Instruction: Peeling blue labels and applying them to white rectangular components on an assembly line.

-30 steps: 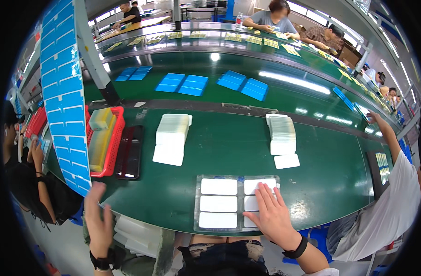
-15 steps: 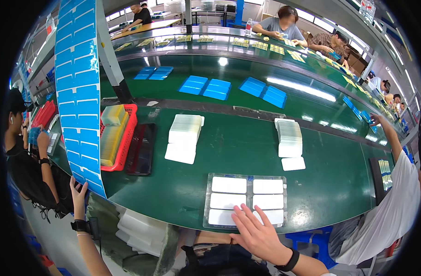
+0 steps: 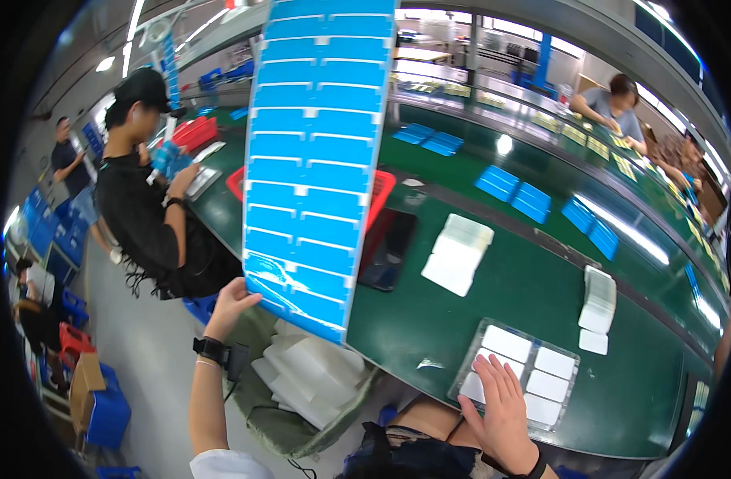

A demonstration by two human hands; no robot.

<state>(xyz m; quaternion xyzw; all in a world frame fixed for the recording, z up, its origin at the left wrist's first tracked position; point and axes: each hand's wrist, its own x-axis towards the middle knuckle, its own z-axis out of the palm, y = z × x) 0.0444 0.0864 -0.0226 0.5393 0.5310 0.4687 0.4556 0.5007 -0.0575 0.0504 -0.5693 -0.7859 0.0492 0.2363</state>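
Observation:
A long blue sheet point(image 3: 313, 176) with rows of white-outlined rectangles hangs upright over the table's left part. Its lower left corner is pinched between the thumb and fingers of my left hand point(image 3: 233, 307). My right hand point(image 3: 501, 419), fingers stretched out, lies over the lower left part of a clear tray point(image 3: 467, 369). White cards point(image 3: 507, 343) sit in two columns in this tray, and my fingers partly cover some of them. Behind the tray stand a fanned stack of white cards point(image 3: 459, 254) and, farther right, a second fanned stack point(image 3: 597, 307).
A dark flat device point(image 3: 391, 249) and a red basket point(image 3: 379, 198), partly hidden by the sheet, are to its right. Below the table edge is a green sack point(image 3: 281, 423) with white sheets. A co-worker point(image 3: 142, 203) stands left. Blue pieces point(image 3: 497, 184) lie on the belt beyond.
The view has swung left, so the table things appear farther right. My left hand now pinches the sheet's corner more plainly. My right hand stays over the tray, near its lower left.

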